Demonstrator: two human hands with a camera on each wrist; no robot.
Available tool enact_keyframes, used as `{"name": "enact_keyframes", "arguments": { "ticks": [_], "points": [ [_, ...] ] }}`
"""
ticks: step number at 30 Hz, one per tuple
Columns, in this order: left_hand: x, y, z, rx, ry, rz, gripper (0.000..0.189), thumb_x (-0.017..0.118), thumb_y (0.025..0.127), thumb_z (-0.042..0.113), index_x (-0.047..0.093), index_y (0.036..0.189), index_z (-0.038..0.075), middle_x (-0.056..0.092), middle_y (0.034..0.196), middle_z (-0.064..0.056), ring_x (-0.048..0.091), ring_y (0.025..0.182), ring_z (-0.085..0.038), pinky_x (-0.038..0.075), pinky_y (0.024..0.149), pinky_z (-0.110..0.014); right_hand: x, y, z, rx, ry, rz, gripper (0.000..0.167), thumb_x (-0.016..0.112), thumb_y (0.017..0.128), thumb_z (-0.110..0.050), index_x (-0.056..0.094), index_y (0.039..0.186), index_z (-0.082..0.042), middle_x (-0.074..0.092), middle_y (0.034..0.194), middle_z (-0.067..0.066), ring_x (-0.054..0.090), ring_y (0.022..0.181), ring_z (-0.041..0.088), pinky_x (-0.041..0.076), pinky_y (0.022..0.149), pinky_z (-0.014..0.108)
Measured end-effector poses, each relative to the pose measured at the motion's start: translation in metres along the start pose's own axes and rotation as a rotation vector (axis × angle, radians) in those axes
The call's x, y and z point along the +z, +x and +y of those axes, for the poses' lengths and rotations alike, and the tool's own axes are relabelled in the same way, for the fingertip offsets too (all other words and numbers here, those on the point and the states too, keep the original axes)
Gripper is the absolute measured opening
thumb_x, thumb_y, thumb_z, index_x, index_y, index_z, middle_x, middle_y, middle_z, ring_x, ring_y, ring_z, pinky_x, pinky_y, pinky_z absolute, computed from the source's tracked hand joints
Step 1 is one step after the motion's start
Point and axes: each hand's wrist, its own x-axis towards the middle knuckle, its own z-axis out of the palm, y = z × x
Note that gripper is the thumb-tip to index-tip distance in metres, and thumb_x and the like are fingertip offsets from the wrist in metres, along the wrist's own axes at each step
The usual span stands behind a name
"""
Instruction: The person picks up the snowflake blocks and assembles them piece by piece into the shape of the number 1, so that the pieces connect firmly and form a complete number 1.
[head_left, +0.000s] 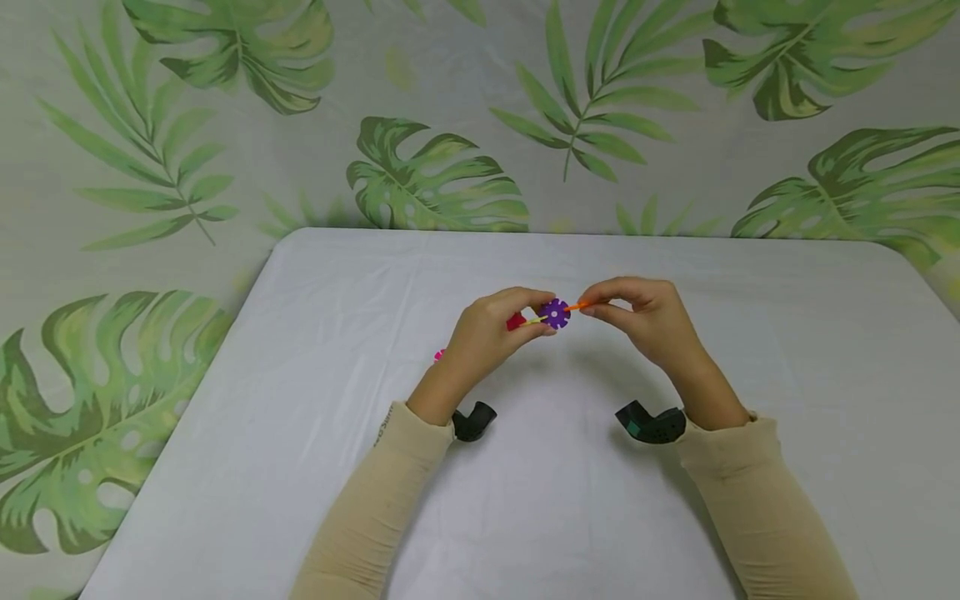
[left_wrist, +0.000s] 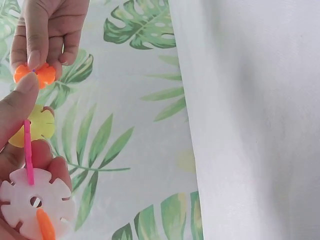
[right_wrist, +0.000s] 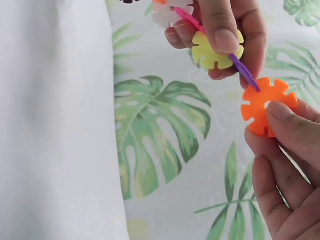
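Observation:
A chain of notched plastic discs is held between both hands above the table. My left hand (head_left: 487, 333) pinches it around the yellow disc (right_wrist: 205, 50) and the purple disc (head_left: 556, 314). My right hand (head_left: 645, 315) pinches an orange disc (right_wrist: 257, 110) between thumb and fingers. The orange disc's edge meets the purple disc, which stands edge-on to it in the right wrist view. From the yellow disc a pink disc (left_wrist: 28, 152) leads to a white disc (left_wrist: 52, 192), which carries another orange disc (left_wrist: 46, 225). Part of the chain is hidden behind my left hand.
A white-covered table (head_left: 555, 500) lies under the hands. Behind it hangs a leaf-print cloth (head_left: 450, 83). Dark wrist-worn cameras stick out inward from the left wrist (head_left: 474, 422) and the right wrist (head_left: 651, 423).

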Motion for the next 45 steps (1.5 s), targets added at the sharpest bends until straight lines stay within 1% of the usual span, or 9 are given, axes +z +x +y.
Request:
{"name": "enact_keyframes", "arguments": {
  "ticks": [8, 12, 19, 22, 26, 32, 36, 39, 45],
  "points": [
    [0.002, 0.001, 0.001, -0.002, -0.043, -0.015, 0.036, 0.074, 0.073, 0.019, 0.065, 0.105, 0.004, 0.065, 0.097, -0.003, 0.054, 0.076, -0.007, 0.041, 0.063, -0.013, 0.001, 0.001, -0.002, -0.041, -0.027, -0.001, 0.019, 0.065, 0.07, 0.018, 0.068, 0.082, 0.003, 0.066, 0.079, 0.01, 0.061, 0.078, 0.01, 0.047, 0.071, 0.02],
    [0.003, 0.002, 0.002, -0.034, -0.108, -0.014, 0.037, 0.072, 0.075, 0.018, 0.063, 0.108, 0.004, 0.064, 0.095, -0.003, 0.052, 0.073, -0.006, 0.042, 0.062, -0.014, 0.001, 0.001, -0.003, -0.01, 0.014, 0.022, 0.02, 0.064, 0.072, 0.016, 0.065, 0.089, 0.006, 0.065, 0.085, 0.011, 0.06, 0.081, 0.012, 0.047, 0.074, 0.021],
    [0.007, 0.002, 0.007, -0.112, -0.285, -0.048, 0.039, 0.069, 0.08, 0.014, 0.057, 0.116, 0.005, 0.057, 0.091, -0.002, 0.054, 0.068, -0.006, 0.048, 0.062, -0.019, -0.001, 0.0, -0.004, 0.115, 0.126, 0.08, 0.019, 0.063, 0.078, 0.008, 0.061, 0.097, 0.009, 0.063, 0.092, 0.009, 0.061, 0.081, 0.018, 0.049, 0.074, 0.023],
    [0.008, 0.002, 0.011, -0.158, -0.38, -0.09, 0.042, 0.067, 0.081, 0.014, 0.054, 0.12, 0.006, 0.055, 0.092, -0.002, 0.057, 0.067, -0.007, 0.05, 0.062, -0.023, -0.004, 0.0, -0.006, 0.105, 0.171, 0.091, 0.022, 0.062, 0.078, 0.01, 0.06, 0.1, 0.008, 0.063, 0.092, 0.009, 0.062, 0.081, 0.019, 0.049, 0.075, 0.023],
    [0.009, 0.003, 0.014, -0.205, -0.474, -0.145, 0.046, 0.065, 0.083, 0.013, 0.05, 0.125, 0.007, 0.055, 0.1, -0.004, 0.06, 0.075, -0.009, 0.05, 0.068, -0.025, -0.008, 0.001, -0.006, 0.079, 0.224, 0.099, 0.025, 0.06, 0.077, 0.015, 0.058, 0.102, 0.011, 0.062, 0.093, 0.009, 0.061, 0.082, 0.018, 0.048, 0.076, 0.022],
    [0.006, 0.003, 0.026, -0.248, -0.645, -0.17, 0.05, 0.063, 0.082, 0.0, 0.045, 0.128, 0.0, 0.055, 0.103, -0.013, 0.062, 0.087, -0.015, 0.05, 0.075, -0.026, -0.013, 0.001, -0.007, 0.063, 0.263, 0.106, 0.026, 0.059, 0.077, 0.018, 0.056, 0.102, 0.013, 0.063, 0.092, 0.01, 0.061, 0.082, 0.019, 0.049, 0.076, 0.023],
    [0.003, 0.003, 0.035, -0.215, -0.633, -0.151, 0.043, 0.063, 0.08, -0.005, 0.05, 0.121, -0.004, 0.058, 0.107, -0.016, 0.06, 0.093, -0.017, 0.047, 0.082, -0.027, -0.014, 0.0, -0.009, 0.076, 0.306, 0.111, 0.026, 0.058, 0.077, 0.018, 0.058, 0.102, 0.013, 0.064, 0.092, 0.011, 0.061, 0.082, 0.02, 0.049, 0.076, 0.024],
    [0.008, 0.001, 0.03, -0.202, -0.59, -0.132, 0.037, 0.065, 0.08, -0.001, 0.055, 0.115, -0.003, 0.06, 0.108, -0.012, 0.059, 0.094, -0.013, 0.046, 0.083, -0.026, -0.014, 0.0, -0.008, 0.089, 0.304, 0.105, 0.026, 0.059, 0.077, 0.016, 0.058, 0.103, 0.012, 0.064, 0.093, 0.011, 0.061, 0.083, 0.02, 0.049, 0.076, 0.024],
    [0.024, -0.004, 0.012, -0.271, -0.593, -0.119, 0.036, 0.069, 0.078, 0.008, 0.059, 0.112, 0.005, 0.061, 0.105, -0.003, 0.059, 0.09, -0.009, 0.048, 0.079, -0.028, -0.01, 0.0, 0.002, 0.13, 0.28, 0.086, 0.026, 0.059, 0.078, 0.015, 0.057, 0.104, 0.013, 0.063, 0.094, 0.011, 0.062, 0.08, 0.018, 0.049, 0.074, 0.024]
  ]
}}
